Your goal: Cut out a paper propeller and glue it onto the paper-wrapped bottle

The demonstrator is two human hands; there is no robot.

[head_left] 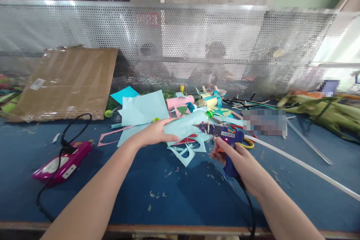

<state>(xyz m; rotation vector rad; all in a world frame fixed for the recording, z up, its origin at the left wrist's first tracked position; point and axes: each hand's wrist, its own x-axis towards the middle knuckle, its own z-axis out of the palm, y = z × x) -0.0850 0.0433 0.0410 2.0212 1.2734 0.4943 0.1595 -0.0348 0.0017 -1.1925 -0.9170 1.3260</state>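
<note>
My left hand (157, 132) is closed around a plastic bottle wrapped in light blue paper (185, 124), lying on its side with its green cap (209, 114) to the right. In my right hand (230, 153) is a dark blue hot glue gun (232, 135), a red light lit on its body. Its nozzle points left, close to the wrapped bottle; I cannot tell whether they touch. A long white glue stick (298, 163) runs out of its back to the right. Behind the bottle lie light blue paper sheets (144, 108) and a pink paper roll (180, 102).
A magenta power strip (63, 163) with a black plug and cord sits at left on the blue table (118, 202). A cardboard sheet (67, 84) leans on the perforated metal screen (185, 41). Paper cutouts (185, 153) lie mid-table; green husk-like leaves (323, 116) are at right.
</note>
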